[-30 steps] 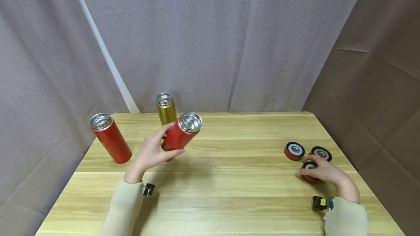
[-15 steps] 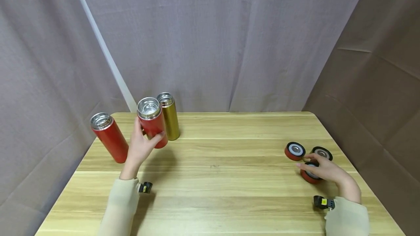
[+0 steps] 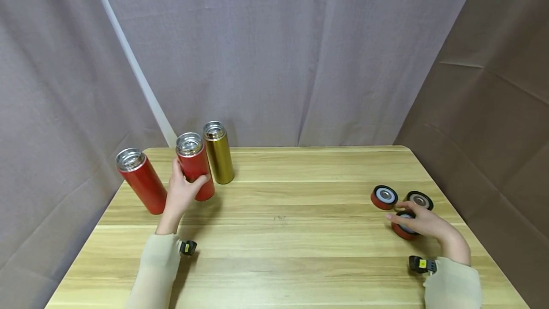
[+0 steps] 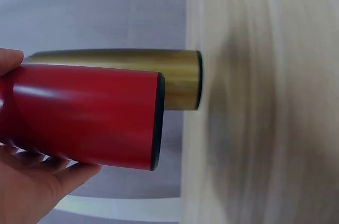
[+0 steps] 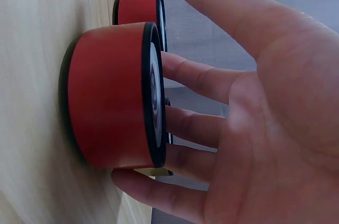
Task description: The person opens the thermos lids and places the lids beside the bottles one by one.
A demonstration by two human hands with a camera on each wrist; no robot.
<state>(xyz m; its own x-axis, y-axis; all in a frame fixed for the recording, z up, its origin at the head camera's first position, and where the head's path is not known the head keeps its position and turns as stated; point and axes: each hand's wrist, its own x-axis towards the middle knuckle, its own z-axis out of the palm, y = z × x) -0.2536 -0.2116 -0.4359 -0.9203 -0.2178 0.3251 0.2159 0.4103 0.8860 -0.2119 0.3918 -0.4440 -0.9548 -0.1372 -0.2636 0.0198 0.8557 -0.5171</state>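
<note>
My left hand (image 3: pixel 182 194) grips a red thermos bottle (image 3: pixel 195 168) round its side, thumb at the right and fingers at the left. The bottle is lidless and nearly upright; in the left wrist view its black base (image 4: pixel 158 123) hangs a little above the table. A gold bottle (image 3: pixel 220 159), also lidless, stands just behind it to the right. Another lidless red bottle (image 3: pixel 146 185) stands to the left. My right hand (image 3: pixel 429 223) hovers over a red, black-rimmed lid (image 5: pixel 108 97). In the right wrist view its thumb is spread away and its fingers extend behind the lid.
A second red lid (image 3: pixel 383 197) and a third black-rimmed lid (image 3: pixel 420 199) lie close behind the right hand. The wooden table (image 3: pixel 279 242) ends at a grey curtain (image 3: pixel 240 61) at the back. A brown curtain (image 3: pixel 493 108) hangs on the right.
My left hand has carried the red bottle leftward to between the other red bottle and the gold one, uprighting and lowering it. My right hand has hardly moved; its thumb has spread slightly from the lid.
</note>
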